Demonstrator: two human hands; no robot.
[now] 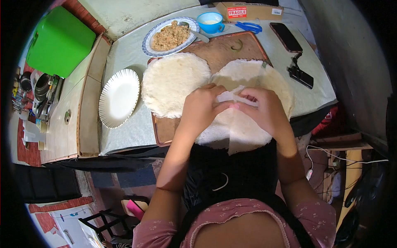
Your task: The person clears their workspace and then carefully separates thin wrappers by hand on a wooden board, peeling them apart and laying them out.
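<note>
My left hand (201, 106) and my right hand (265, 108) meet over the right-hand pile of thin, round, pale wrappers (275, 80). Fingers of both hands pinch a thin white wrapper (225, 97), whose raised edge shows between them. Part of that wrapper is hidden behind my fingers, and a flap hangs toward the table's front edge. Left of my left hand lies another round pile of wrappers (175, 80). Both piles rest on a brown board (163, 131).
Behind the board are a blue-rimmed plate (147, 48) of crumbly filling (169, 38) with a spoon (198, 35), a blue cup (211, 27) of white liquid, blue-handled scissors (250, 27) and a cardboard box (266, 12). A white paper plate (120, 99) lies left; a phone (285, 37) lies right.
</note>
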